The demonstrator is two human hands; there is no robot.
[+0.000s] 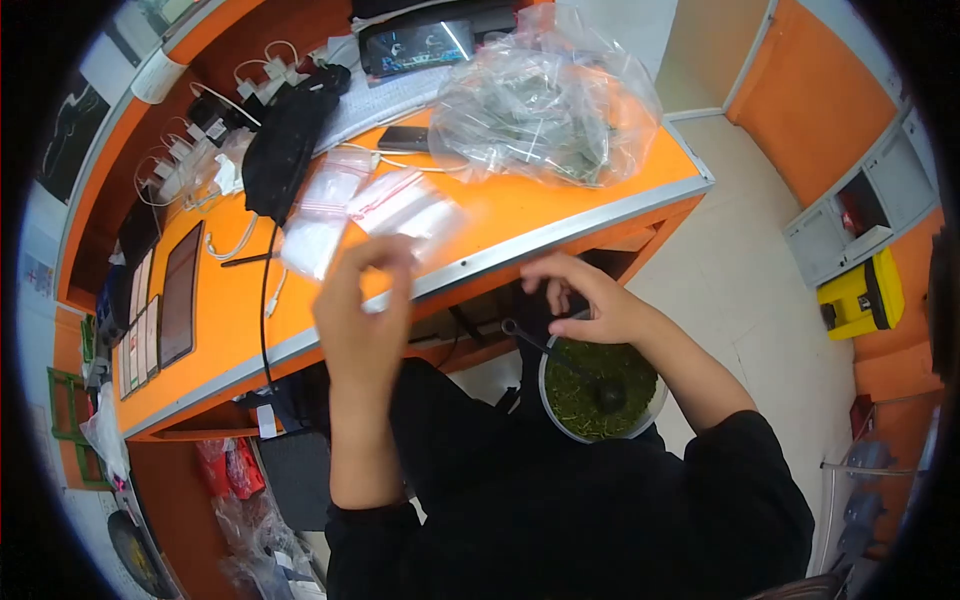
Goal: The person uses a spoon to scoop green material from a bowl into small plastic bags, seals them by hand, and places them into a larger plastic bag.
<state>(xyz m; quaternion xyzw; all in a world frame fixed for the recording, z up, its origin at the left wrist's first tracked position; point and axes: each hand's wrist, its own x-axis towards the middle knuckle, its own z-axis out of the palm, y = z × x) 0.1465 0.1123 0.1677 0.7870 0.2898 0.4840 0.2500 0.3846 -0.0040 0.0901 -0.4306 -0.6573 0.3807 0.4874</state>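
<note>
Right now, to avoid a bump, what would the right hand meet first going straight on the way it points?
Probably the table edge, just ahead of the right hand; height is unclear, so it might pass over, toward the small bags.

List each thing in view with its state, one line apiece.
Left hand: raised, motion-blurred; grip unclear
Right hand: fingers loosely curled, thumb apart
Bowl: uncovered, holding green, leafy-looking contents
Ladle: head resting in the contents
Small zip bags: lying on the table; sealed or not, unclear
Large clear bag: crumpled
Tablet: flat, screen dark
</note>
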